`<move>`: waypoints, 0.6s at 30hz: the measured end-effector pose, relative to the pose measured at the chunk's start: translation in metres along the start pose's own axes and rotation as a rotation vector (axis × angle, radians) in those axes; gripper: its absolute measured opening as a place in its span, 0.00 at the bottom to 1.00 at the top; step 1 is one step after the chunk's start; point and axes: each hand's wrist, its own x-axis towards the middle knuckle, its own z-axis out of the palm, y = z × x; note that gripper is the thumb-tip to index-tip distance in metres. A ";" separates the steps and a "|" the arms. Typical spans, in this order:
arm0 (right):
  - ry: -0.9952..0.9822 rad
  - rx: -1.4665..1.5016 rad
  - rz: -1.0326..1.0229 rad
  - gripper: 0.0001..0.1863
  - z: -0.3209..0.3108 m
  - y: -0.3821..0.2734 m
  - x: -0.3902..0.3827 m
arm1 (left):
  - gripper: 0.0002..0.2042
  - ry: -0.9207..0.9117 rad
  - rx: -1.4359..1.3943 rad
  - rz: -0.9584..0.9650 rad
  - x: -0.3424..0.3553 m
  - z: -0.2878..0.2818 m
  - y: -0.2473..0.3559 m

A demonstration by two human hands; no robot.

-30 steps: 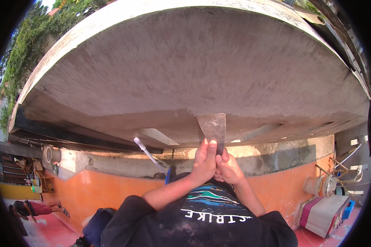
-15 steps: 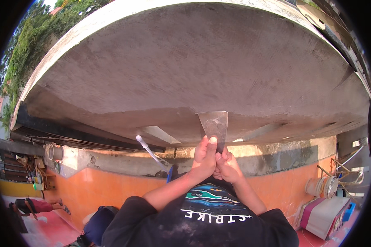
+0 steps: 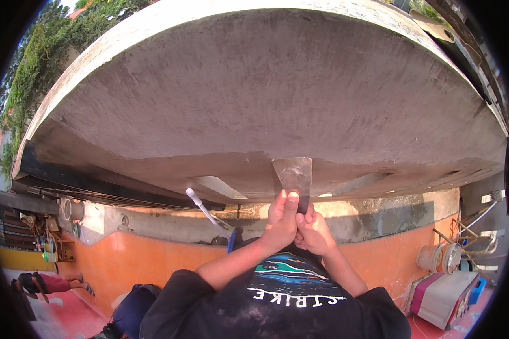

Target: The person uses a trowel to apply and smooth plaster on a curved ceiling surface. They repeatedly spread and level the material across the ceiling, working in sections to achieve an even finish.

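1 L hand (image 3: pixel 279 221) & 1 R hand (image 3: pixel 316 233), both closed round flared grey metal scraper (image 3: pixel 294 174), before broad grey cement wall (image 3: pixel 288 85); glossy orange strip (image 3: pixel 152 261) behind arms, pink floor (image 3: pixel 68 309) lower L.

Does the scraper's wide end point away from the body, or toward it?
Away: the left hand and right hand hold the scraper at its narrower end; the wide edge lies beyond them.

Blk tee (image 3: pixel 274 319), short slvs (image 3: pixel 181 291), blue/grn chest print (image 3: pixel 291 275), wht lettering (image 3: pixel 291 298)
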 end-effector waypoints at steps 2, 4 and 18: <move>-0.013 0.023 0.002 0.17 0.000 0.001 -0.002 | 0.19 0.012 0.005 -0.015 -0.001 0.001 0.001; -0.035 0.082 0.021 0.17 0.005 0.002 0.000 | 0.19 0.029 -0.067 -0.068 -0.001 0.001 0.006; -0.033 0.061 -0.026 0.16 0.021 -0.003 -0.001 | 0.18 0.016 0.116 -0.054 -0.004 0.000 0.028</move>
